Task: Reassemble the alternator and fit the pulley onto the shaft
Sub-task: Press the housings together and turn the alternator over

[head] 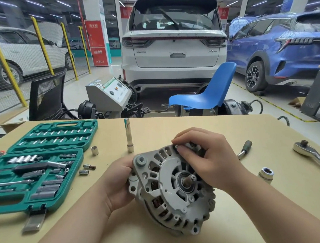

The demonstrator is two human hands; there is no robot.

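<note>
Alternator (172, 189) on table (233, 134), near front edge, bare shaft (188, 180) facing up. Left hand (118, 182) grips housing's left side. Right hand (202, 156) pinches small part at upper rim. Socket set (34, 169) left; ratchet (315, 157) right.

The alternator (172, 187) is a grey cast-metal body with slotted vents all round and copper windings showing through the gaps. It sits tilted on the tan table (238, 201), its front face turned up toward me. The bare shaft (188, 180) sticks out from the dark bearing in the middle, with no pulley on it. A round mounting ear (140, 160) juts from its upper left edge.
</note>
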